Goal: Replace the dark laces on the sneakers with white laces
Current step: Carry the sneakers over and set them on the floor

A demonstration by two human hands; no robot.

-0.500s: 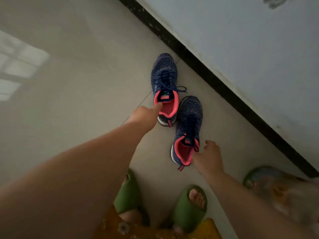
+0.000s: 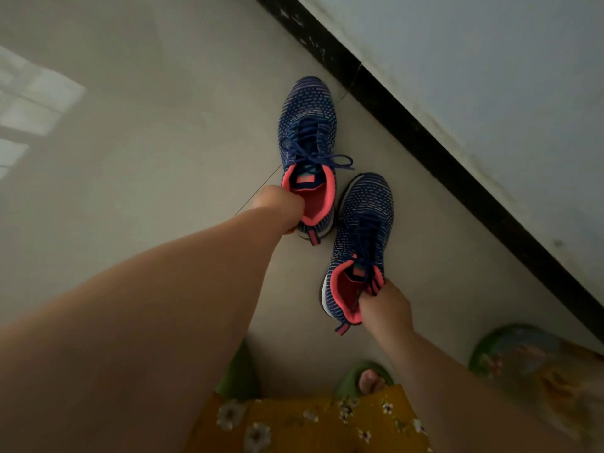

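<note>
We see a pale tiled floor (image 2: 147,191) beside a wall with black skirting (image 2: 457,165); our left hand (image 2: 277,206) grips the far sneaker's (image 2: 307,125) collar; our right hand (image 2: 385,310) grips the near sneaker's (image 2: 362,230) collar.

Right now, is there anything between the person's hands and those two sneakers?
Nothing visible. The left hand already grips the pink collar of the farther sneaker, and the right hand grips the collar of the nearer sneaker. Both sneakers have their dark laces in.
</note>
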